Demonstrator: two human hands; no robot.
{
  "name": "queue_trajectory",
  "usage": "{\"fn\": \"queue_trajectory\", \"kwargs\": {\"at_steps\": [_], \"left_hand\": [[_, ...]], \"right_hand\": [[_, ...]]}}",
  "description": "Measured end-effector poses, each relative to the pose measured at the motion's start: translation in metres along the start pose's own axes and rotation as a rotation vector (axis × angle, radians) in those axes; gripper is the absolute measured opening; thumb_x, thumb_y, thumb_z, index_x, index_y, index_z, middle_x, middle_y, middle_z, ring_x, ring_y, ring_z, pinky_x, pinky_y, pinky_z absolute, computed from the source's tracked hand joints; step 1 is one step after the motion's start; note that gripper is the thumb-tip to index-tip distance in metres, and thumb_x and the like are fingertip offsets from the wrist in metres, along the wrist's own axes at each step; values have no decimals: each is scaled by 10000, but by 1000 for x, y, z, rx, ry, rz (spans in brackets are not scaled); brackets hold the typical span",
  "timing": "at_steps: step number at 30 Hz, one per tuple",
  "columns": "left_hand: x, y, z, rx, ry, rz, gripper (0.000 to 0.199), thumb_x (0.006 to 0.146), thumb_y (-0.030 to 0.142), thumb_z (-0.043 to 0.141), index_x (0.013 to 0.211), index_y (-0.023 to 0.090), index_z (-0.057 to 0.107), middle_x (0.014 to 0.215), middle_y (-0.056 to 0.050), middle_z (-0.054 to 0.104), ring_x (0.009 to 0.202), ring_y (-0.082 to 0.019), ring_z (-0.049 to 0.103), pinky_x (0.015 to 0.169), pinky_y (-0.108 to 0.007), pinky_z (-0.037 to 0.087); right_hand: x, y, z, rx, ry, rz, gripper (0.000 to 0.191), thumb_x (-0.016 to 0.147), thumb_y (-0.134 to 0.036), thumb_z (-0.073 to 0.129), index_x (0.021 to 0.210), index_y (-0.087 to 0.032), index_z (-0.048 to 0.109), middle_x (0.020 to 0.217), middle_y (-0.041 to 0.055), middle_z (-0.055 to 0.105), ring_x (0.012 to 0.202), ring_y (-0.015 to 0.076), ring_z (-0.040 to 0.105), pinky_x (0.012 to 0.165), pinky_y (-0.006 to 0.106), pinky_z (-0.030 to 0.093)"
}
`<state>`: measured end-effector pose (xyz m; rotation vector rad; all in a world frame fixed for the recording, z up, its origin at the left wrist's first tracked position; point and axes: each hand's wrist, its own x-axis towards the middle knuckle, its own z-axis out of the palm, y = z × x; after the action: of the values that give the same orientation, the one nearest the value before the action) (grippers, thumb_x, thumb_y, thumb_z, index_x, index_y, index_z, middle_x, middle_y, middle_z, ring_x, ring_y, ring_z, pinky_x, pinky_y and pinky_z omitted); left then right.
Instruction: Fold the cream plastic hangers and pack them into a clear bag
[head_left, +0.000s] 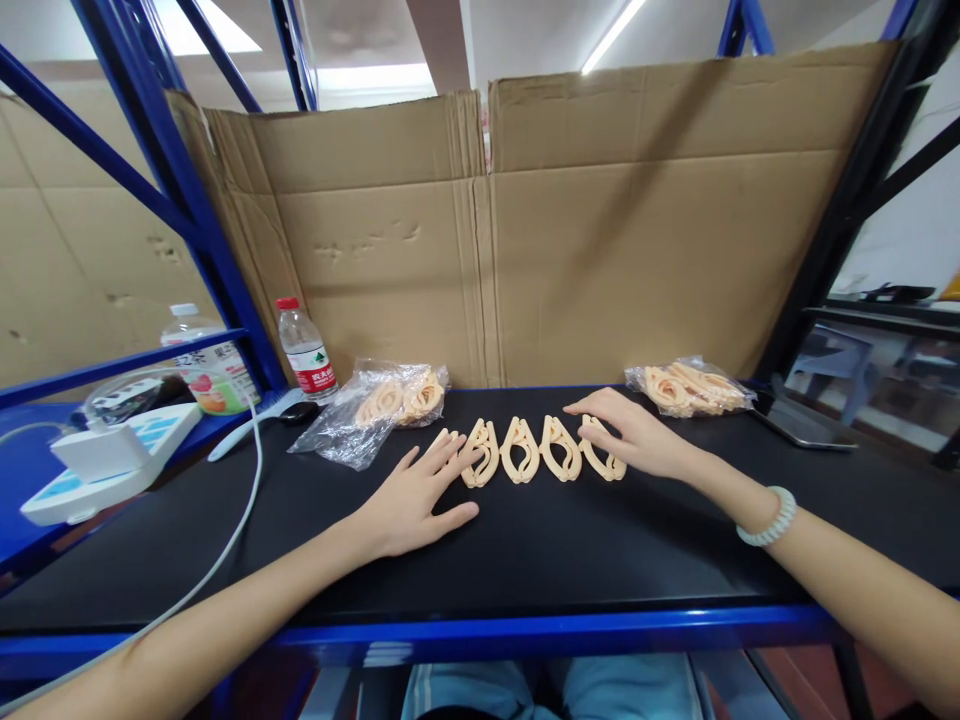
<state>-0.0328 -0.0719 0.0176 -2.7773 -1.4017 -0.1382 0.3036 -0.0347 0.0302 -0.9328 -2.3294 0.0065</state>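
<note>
Several cream, teardrop-shaped plastic clips [520, 450] stand side by side in a row on the black tabletop [555, 560]. My left hand [416, 500] lies at the row's left end with its fingers spread, partly covering the leftmost pieces. At the other end, my right hand [637, 435] hovers over or touches the rightmost clip [606, 462]; its fingers are apart and I cannot tell whether they press on it. Neither hand grips anything. Behind the row, a clear plastic bag [360, 440] holds more such pieces on the left, and another bag [690, 388] lies on the right.
A red-capped water bottle [306, 350] and a larger bottle [214, 370] stand at the left, near a white power strip [112, 465] with a cable [251, 500]. Cardboard panels [675, 230] close off the back. A dark flat tray-like object [806, 425] lies at the right.
</note>
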Motion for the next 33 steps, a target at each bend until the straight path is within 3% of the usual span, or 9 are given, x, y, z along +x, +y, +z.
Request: {"fn": "queue_trajectory", "kwargs": {"at_steps": [4, 8, 12, 18, 23, 25, 27, 30, 33], "left_hand": [[8, 9, 1, -9, -51, 20, 632, 890, 647, 319, 1451, 400, 165, 1552, -33, 112, 1408, -339, 110, 1074, -616, 183], [20, 19, 1, -10, -77, 35, 644, 869, 682, 316, 1442, 430, 165, 1558, -39, 56, 1394, -391, 115, 1046, -655, 182], [39, 20, 2, -21, -94, 51, 650, 858, 709, 288, 1437, 430, 187, 1556, -63, 52, 1401, -376, 88, 1048, -660, 150], [85, 8, 3, -55, -124, 33, 665, 841, 731, 292, 1429, 429, 216, 1555, -78, 50, 1403, -375, 70, 1030, -686, 124], [124, -8, 9, -56, -60, 32, 651, 847, 711, 320, 1417, 399, 281, 1546, -97, 121, 1389, -393, 141, 999, -718, 129], [131, -11, 11, -28, -2, 39, 631, 860, 680, 340, 1413, 378, 307, 1540, -100, 158, 1388, -389, 153, 1011, -710, 120], [127, -6, 9, 25, 123, 56, 585, 892, 585, 381, 1415, 330, 321, 1531, -98, 199, 1394, -364, 156, 1047, -674, 101], [96, 18, -6, 54, 329, 147, 530, 901, 385, 444, 1400, 233, 350, 1464, -108, 352, 1368, -290, 265, 1112, -557, 152], [39, 52, -27, -84, 477, 247, 422, 912, 371, 427, 1315, 246, 455, 1322, -77, 515, 1254, -257, 431, 1089, -479, 300]], "right_hand": [[-6, -16, 15, -152, -305, 93, 648, 902, -605, 430, 1447, -272, 318, 1489, 137, 276, 1351, 374, 234, 1037, 586, 274], [-7, -33, 31, -153, -450, 93, 667, 894, -666, 378, 1464, -349, 234, 1542, 100, 108, 1388, 387, 58, 1054, 657, 92], [-2, -24, 37, -137, -498, 113, 676, 894, -689, 333, 1466, -348, 218, 1543, 101, 80, 1394, 358, -5, 1072, 630, 44], [21, 20, 45, -167, -477, 183, 650, 900, -690, 310, 1460, -373, 220, 1547, 66, 84, 1395, 357, 29, 1066, 644, 33], [40, 49, 55, -196, -436, 178, 641, 921, -658, 292, 1461, -315, 261, 1534, 99, 152, 1394, 349, 68, 1073, 635, 62], [45, 52, 55, -237, -380, 163, 620, 937, -623, 297, 1461, -294, 270, 1527, 109, 185, 1394, 339, 98, 1077, 623, 98], [47, 47, 47, -284, -243, 135, 587, 946, -574, 335, 1449, -273, 300, 1511, 113, 239, 1390, 328, 147, 1074, 618, 142], [41, 21, 12, -243, 151, 73, 476, 951, -466, 395, 1367, -237, 428, 1391, 115, 440, 1312, 294, 346, 1064, 567, 257], [19, -11, -38, -82, 597, 64, 359, 974, -332, 368, 1293, -229, 498, 1235, 110, 558, 1158, 271, 506, 985, 486, 410]]}}
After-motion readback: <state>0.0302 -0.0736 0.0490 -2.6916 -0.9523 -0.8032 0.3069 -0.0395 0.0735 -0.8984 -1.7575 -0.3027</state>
